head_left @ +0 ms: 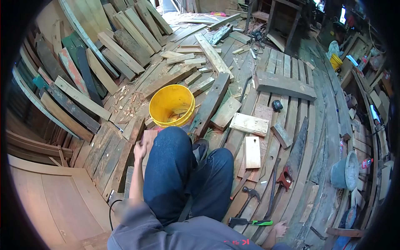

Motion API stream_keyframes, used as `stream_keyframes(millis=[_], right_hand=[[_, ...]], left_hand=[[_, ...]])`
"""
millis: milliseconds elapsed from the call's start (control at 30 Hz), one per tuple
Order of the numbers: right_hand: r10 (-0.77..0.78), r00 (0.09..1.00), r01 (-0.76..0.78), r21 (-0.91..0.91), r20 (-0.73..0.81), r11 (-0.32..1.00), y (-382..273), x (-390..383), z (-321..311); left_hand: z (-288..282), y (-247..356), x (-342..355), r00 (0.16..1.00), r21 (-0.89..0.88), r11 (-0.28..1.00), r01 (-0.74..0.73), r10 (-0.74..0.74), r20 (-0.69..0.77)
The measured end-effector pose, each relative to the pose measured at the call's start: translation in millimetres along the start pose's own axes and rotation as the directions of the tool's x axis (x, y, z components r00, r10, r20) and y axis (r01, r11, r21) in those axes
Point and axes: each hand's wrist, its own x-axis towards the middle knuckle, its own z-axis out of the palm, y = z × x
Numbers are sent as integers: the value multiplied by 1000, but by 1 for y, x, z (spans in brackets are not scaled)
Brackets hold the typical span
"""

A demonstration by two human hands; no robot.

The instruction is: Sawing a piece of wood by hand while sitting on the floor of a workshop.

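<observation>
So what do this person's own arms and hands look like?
The left hand and right hand are ungloved, with no watch or ring that I can make out. The left forearm is bare below a grey sleeve; blur hides where they meet.

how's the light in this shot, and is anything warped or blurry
Head view: bright light washes out the far floor while the upper right corner sinks into shadow; fisheye bends the planks at right toward the black rim; a soft blur covers the left arm near the sleeve; the yellow bucket looks fairly crisp.
</observation>
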Motion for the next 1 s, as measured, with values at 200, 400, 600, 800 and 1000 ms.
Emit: stream_keyframes(millis=[200, 400, 600, 800, 1000], right_hand=[[-2, 997, 4, 22, -79, 1000, 7, 10, 17], [23, 998, -22, 20, -51, 1000, 7, 0, -4], [-18, 999, 19, 27, -49, 999, -10, -3, 1], [18, 993, -16, 14, -113, 1000, 5, -2, 0], [-13, 998, 15, 30, -56, 999, -6, -10, -10]], left_hand=[[-6, 166, 5, 899, -201, 926, 320, -229, 373], [24, 187, 39, 888, 154, 965, 210, -254, 384], [46, 73, 98, 954, 4, 981, 195, -190, 232], [67, 127, 52, 880, -316, 881, 352, -197, 432], [41, 124, 53, 809, -494, 668, 556, -298, 507]])
